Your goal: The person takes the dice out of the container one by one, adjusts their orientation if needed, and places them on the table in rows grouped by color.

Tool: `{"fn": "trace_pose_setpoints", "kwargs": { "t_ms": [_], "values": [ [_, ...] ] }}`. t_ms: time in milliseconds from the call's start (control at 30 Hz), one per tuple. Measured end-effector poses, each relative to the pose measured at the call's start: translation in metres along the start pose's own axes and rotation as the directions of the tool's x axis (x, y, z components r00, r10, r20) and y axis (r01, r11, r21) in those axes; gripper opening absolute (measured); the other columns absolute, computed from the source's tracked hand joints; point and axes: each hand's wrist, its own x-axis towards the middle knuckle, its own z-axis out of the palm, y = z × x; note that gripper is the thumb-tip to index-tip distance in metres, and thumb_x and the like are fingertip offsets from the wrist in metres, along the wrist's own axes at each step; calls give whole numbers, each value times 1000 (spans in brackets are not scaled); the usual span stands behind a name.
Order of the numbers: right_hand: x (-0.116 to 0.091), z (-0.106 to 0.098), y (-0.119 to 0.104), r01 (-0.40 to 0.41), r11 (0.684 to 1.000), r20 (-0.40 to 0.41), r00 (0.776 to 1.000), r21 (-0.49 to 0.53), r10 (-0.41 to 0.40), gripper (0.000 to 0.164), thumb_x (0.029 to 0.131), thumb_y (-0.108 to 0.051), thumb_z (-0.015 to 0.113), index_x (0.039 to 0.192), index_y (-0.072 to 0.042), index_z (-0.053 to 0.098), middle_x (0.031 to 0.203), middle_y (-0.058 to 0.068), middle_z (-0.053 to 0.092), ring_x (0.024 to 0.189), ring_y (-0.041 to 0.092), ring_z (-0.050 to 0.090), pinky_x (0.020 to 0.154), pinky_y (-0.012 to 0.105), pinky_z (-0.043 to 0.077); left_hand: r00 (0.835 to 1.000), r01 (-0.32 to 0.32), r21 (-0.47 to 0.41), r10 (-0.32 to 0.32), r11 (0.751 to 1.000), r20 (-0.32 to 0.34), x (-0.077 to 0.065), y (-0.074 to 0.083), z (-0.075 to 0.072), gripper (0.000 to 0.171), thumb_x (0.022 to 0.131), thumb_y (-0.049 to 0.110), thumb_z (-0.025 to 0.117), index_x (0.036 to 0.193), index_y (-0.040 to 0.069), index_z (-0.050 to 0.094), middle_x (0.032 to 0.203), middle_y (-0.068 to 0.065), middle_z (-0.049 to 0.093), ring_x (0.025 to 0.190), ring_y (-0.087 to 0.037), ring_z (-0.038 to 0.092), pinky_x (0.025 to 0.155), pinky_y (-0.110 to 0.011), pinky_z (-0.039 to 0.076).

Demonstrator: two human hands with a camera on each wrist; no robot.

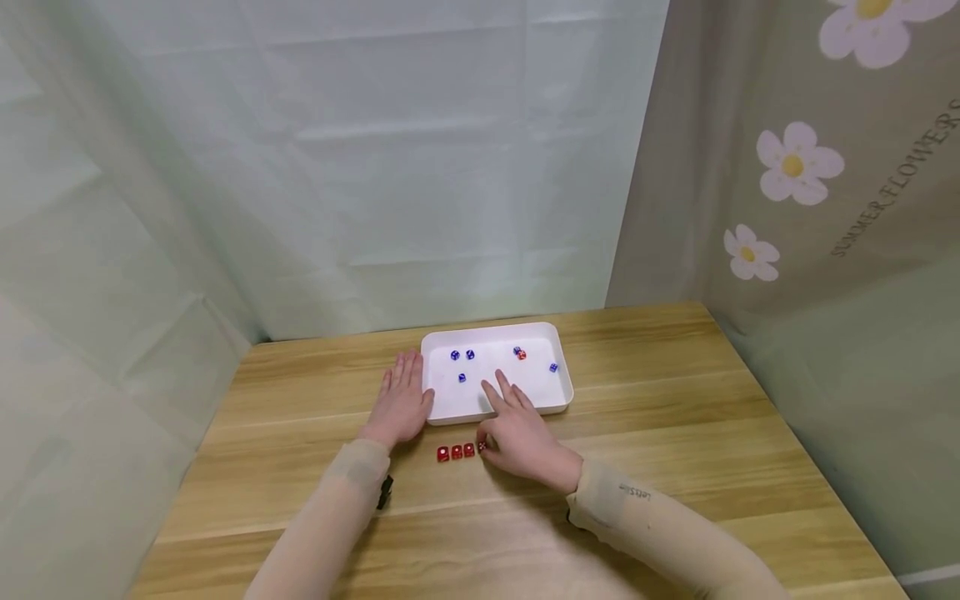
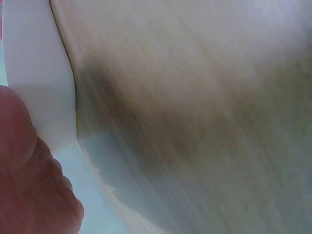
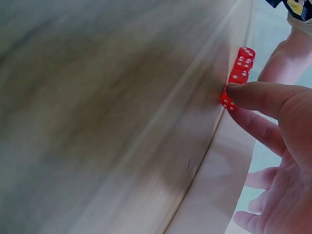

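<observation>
Head view, arranged near to far. On the near part of the wood-grain tabletop [image 1: 420, 546], both sleeved forearms reach forward. Beyond them, three translucent red dice [image 1: 457, 452] form a left-to-right row just outside the tray's near wall, each with a single white pip uppermost. At the row's right end, the right hand [image 1: 525, 437] pinches a fourth red die [image 1: 482, 447] between thumb and index finger, its other fingers spread over the tray's near rim; the right wrist view confirms the grip. The left hand [image 1: 401, 404] lies flat along the tray's left side, fingers extended, grasping nothing.

The shallow white tray [image 1: 491, 343] contains five blue dice [image 1: 462, 378]: three at left, one at far right, and one beside a lone red die [image 1: 521, 355], the two seeming to touch. A pale curtain [image 1: 375, 167] closes the far side.

Likely faults: leftward pressure from the pinch could knock the row askew; an uneven release could turn the held die; the spread fingers, if lowered, could jog the tray or nearby dice; and a rightward push from the left hand could slide the tray.
</observation>
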Motion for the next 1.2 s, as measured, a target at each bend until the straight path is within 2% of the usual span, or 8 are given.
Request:
{"fn": "trace_pose_setpoints", "kwargs": {
  "t_ms": [500, 767, 1000, 1200],
  "values": [
    [1, 0, 0, -13, 1000, 10, 1000, -7, 13, 7, 90, -32, 86, 95, -28, 83, 170, 23, 35, 161, 48, 11, 127, 63, 22, 1000, -15, -13, 15, 1000, -19, 0, 1, -1, 75, 113, 30, 42, 167, -10, 9, 176, -28, 5, 163, -44, -3, 130, -63, 5],
    [2, 3, 2, -8, 1000, -7, 1000, -21, 8, 6, 89, -33, 86, 92, -29, 83, 168, 22, 38, 161, 49, 14, 127, 63, 25, 1000, 0, 3, 0, 1000, 14, 2, -3, 2, 77, 114, 36, 37, 168, -6, 3, 178, -24, 0, 163, -40, -8, 131, -60, 2],
    [3, 4, 2, -10, 1000, 4, 1000, -16, 10, 9, 89, -36, 86, 94, -29, 83, 169, 22, 37, 161, 49, 12, 127, 63, 23, 1000, -10, -10, 10, 1000, -4, 2, -2, 2, 77, 114, 36, 39, 168, -7, 5, 177, -26, 2, 163, -42, -7, 130, -61, 3],
    [2, 3, 1, -15, 1000, 8, 1000, -11, 15, 13, 88, -37, 88, 95, -28, 83, 169, 22, 37, 161, 48, 12, 127, 62, 23, 1000, -4, 1, 4, 1000, 12, 5, -6, 5, 77, 114, 37, 37, 169, -5, 2, 178, -23, -2, 163, -40, -9, 131, -59, 0]
  ]
}}
